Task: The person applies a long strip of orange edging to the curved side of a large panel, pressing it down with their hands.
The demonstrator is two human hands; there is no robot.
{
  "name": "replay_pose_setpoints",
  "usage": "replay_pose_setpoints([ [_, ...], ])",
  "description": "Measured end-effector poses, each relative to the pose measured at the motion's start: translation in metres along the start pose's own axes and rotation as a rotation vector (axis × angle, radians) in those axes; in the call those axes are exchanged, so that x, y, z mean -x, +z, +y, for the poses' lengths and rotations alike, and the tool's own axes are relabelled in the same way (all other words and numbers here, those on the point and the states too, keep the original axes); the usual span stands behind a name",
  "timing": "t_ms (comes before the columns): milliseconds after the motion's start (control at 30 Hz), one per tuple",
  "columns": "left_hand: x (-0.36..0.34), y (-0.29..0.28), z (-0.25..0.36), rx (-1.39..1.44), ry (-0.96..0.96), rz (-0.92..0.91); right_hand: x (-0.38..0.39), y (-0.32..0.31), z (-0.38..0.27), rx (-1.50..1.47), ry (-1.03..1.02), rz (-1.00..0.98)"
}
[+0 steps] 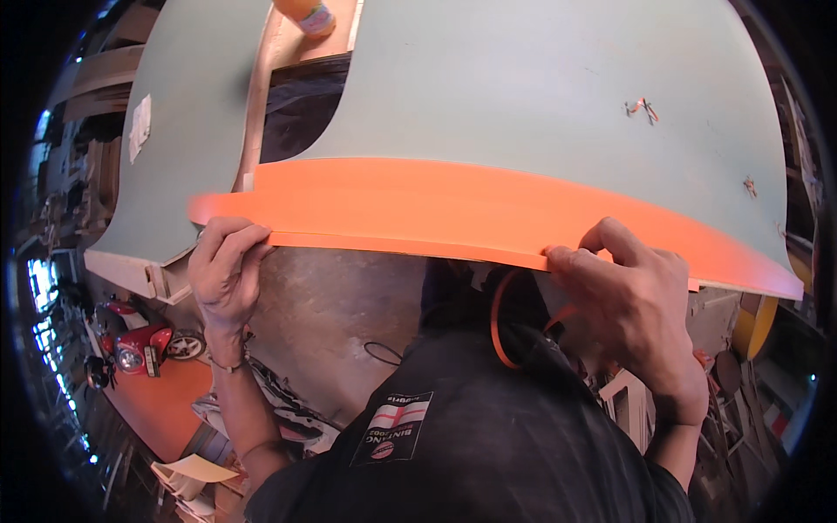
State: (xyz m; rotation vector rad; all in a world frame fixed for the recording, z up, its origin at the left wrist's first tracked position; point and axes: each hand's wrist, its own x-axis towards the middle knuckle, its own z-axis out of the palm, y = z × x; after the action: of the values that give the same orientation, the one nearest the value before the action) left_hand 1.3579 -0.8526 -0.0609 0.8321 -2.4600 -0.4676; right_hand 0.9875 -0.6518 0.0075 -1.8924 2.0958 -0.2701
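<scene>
An orange band [471, 205] runs along the near edge of a pale grey-green panel [523, 78]. A narrow orange strip [392, 247] lies along the band's front edge. My left hand [227, 270] pinches the strip near its left part, fingertips at the edge. My right hand [623, 309] grips it farther right, with curled fingers and thumb at the edge. Below the panel, a loose loop of orange strip [496, 318] hangs beside my right hand, against my dark shirt.
Another pale panel [166, 131] stands at left. A bottle [309, 13] is at the top, by a dark gap in the panels. Below left are a red scooter [131, 340] and an orange board [174, 401]; wood pieces [623, 397] lie at lower right.
</scene>
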Motion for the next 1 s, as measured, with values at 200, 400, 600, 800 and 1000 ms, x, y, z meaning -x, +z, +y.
replay_pose_setpoints([
  [200,0.0,-0.004,0.005,-0.113,0.017,-0.015,0.004,0.001,0.002,-0.037,0.01,0.012],
  [400,-0.011,0.016,0.048,-0.114,-0.046,0.117,0.002,0.002,0.008,-0.253,0.059,0.045],
  [600,-0.03,0.061,0.069,0.069,0.156,-0.003,0.0,-0.002,0.006,-0.219,0.078,0.048],
  [800,-0.035,0.075,0.07,0.288,0.057,0.071,-0.002,0.0,0.011,-0.206,0.033,0.075],
  [1000,-0.032,0.077,0.068,0.315,0.043,0.091,0.002,0.0,0.009,-0.198,0.048,0.081],
])
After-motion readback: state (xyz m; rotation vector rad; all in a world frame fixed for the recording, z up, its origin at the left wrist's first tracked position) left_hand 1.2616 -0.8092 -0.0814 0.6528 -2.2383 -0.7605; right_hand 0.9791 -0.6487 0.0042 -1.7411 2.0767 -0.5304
